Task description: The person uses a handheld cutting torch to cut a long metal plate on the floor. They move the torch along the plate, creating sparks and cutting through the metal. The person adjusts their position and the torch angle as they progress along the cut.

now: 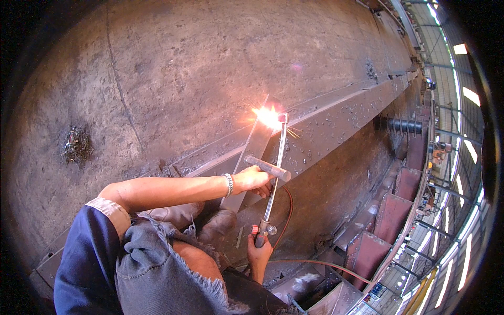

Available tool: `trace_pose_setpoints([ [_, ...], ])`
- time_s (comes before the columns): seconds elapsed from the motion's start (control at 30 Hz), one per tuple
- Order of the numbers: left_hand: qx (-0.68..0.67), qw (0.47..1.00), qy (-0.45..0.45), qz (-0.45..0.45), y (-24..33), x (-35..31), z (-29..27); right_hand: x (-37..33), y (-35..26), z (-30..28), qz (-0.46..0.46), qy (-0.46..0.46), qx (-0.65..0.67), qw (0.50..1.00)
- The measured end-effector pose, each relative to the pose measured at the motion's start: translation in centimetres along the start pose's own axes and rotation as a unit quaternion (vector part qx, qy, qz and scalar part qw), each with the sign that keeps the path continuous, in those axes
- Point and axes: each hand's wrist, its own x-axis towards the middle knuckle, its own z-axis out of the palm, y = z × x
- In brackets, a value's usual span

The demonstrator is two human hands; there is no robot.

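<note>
My right hand (258, 254) is wrapped round the handle of a cutting torch (270, 207), beside its red valve knob. The torch's long metal tube runs up to a bent head, where a bright flame (269, 117) throws sparks on a flat steel bar (252, 142). My left hand (254, 181), with a chain bracelet at the wrist, is closed at a short round metal bar (269, 168), close against the torch tube. Its lower fingers are partly hidden. The flat bar lies across a long steel beam (336, 118). Glare hides the spot under the flame.
A reddish hose (320, 263) trails from the torch to the right. My shoes (218, 226) are close by the flat bar. Reddish steel pieces (386, 218) stand in a row at right, near a dark coil (401, 126). Debris (77, 144) lies on the floor at left.
</note>
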Motion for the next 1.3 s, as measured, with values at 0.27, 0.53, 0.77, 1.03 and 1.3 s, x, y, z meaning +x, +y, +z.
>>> trace_pose_setpoints([
  [0.27, 0.004, 1.000, -0.011, 0.000, -0.5, 0.7, -0.2, 0.0, 0.0, 0.1, -0.002, 0.005, -0.011, 1.000],
  [0.53, 0.270, 0.961, 0.045, 0.050, 2.1, -2.6, -0.6, -1.3, 0.5, 1.1, -0.009, 0.076, 0.039, 0.996],
  [0.77, 0.421, 0.760, 0.286, 0.404, 3.0, -6.0, -0.6, -2.0, 1.0, 1.1, 0.034, 0.143, 0.150, 0.978],
  [1.03, 0.279, 0.879, 0.146, 0.359, 3.7, 0.6, 1.6, -2.8, 0.6, 0.9, 0.044, 0.217, 0.238, 0.946],
  [1.3, 0.286, 0.872, 0.108, 0.383, 8.6, -0.6, -0.4, -5.6, 0.9, 1.6, 0.141, 0.217, 0.255, 0.932],
])
